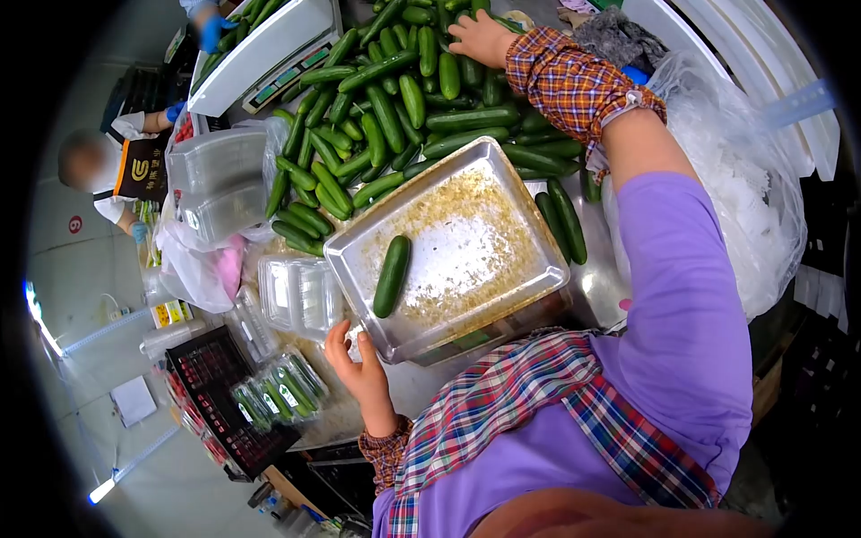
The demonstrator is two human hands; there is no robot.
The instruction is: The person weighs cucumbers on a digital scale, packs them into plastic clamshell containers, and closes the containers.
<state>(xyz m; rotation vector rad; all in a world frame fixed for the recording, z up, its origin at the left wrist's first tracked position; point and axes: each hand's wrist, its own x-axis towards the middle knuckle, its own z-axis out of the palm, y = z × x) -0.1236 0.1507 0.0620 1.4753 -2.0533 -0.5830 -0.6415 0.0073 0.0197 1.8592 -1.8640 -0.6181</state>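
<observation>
My right hand (482, 39) reaches over the far side of a large pile of green cucumbers (386, 117). Its fingers are stretched out and touch or hover just above the cucumbers; no cucumber shows in its grip. Near the front left corner of a metal tray (525, 285), my left hand (360, 366) is raised with its fingers apart and nothing in them. One cucumber (392, 276) lies on the left part of the tray, whose bottom is scattered with yellowish bits. Clear plastic boxes (300, 296) sit just left of the tray.
Packed cucumbers (281, 392) lie by a black crate (211, 394) at lower left. A clear bag (717, 197) bulges at right. More clear containers (220, 184) are stacked at left, below a white scale (269, 58). A co-worker (134, 161) and another person's blue-gloved hand (215, 33) are beyond.
</observation>
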